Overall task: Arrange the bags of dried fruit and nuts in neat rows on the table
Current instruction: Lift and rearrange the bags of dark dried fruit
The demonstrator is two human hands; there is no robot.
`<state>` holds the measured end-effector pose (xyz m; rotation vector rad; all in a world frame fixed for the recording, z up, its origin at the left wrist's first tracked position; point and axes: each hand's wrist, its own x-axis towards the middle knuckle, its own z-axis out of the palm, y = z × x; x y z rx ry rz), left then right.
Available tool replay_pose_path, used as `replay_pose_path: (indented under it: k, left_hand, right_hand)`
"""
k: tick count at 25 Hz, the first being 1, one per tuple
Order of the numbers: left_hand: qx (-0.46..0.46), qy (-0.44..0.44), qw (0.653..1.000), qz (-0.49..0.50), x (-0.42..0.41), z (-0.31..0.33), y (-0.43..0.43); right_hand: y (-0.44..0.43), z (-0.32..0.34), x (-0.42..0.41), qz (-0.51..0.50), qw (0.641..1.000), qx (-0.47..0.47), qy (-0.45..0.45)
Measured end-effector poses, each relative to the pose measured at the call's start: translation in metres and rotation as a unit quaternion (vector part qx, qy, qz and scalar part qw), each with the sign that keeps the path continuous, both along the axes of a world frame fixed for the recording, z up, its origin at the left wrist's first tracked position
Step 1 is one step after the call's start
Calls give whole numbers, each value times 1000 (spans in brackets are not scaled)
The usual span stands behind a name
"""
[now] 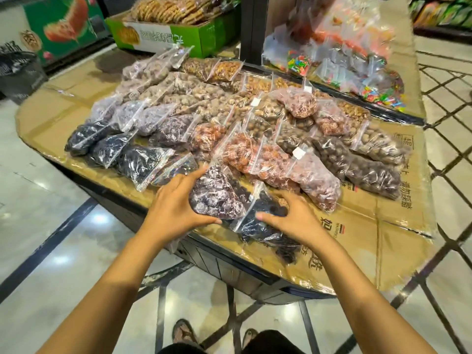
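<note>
Spanning the centre of the frame, a bench topped with flattened printed cardboard carries clear zip bags laid in slanting rows.

- Lower centre: left hand, fingers spread and curled around the near end of a bag of purplish dried fruit, thumb along its bottom edge. The bag lies tilted, overlapping its neighbour to the right.
- Just right of it: right hand, fingers spread and pressed flat on a bag of black dried fruit that reaches to the bench's near edge. Whether it grips the bag or only rests on it cannot be told.
- Left of centre: three bags of black fruit side by side, with paler purple bags in the row behind.
- Centre right: reddish-orange bags, some with white labels; one pink bag sits on top of other bags.
- Right: bags of dark brown round nuts.
- Upper centre: rows of tan and light-brown nut bags.
- Upper right: bags of multicoloured sweets, beyond a dark divider.
- Top centre: green carton heaped with packaged biscuits.
- Bottom centre: sandalled feet on a glossy tiled floor.
</note>
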<state>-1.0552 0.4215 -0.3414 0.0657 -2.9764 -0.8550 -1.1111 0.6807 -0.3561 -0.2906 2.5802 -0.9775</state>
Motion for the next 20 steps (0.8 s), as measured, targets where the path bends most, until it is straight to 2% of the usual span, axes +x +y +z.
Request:
replay_pose_path:
  k: [3, 7, 10, 12, 13, 14, 16, 18, 20]
  left_hand:
    - [-11, 7, 998, -57, 2, -2, -16]
    - [19, 25, 994, -105, -1, -8, -66]
    - [44, 10, 992, -122, -6, -12, -129]
    - [69, 12, 995, -74, -6, -16, -184]
    - [98, 37, 994, -20, -5, -20, -210]
    - [146, 69, 985, 53, -3, -24, -234]
    - [261, 101, 941, 191, 0, -28, -273]
    - [354, 46, 906, 226, -6, -24, -288]
    - [422, -30, 886, 191, -28, -17, -297]
  right_hand:
    - [-51, 35, -6, 35, 991, -127, -29]
    - [-139, 34, -11, 95, 957, -212, -174]
    - [-205, 14, -8, 11, 931, -301, -204]
    - [-257, -2, -8, -109, 909, -347, -203]
    - [-282, -5, -8, -162, 884, -379, -220]
    - [-307, -6, -8, -209, 848, -419, -248]
    - [-343, -7, -15, -270, 773, -496, -290]
    - [-367, -2, -22, -257, 744, -547, -284]
    - [-395, 4, -26, -214, 746, -560, -289]
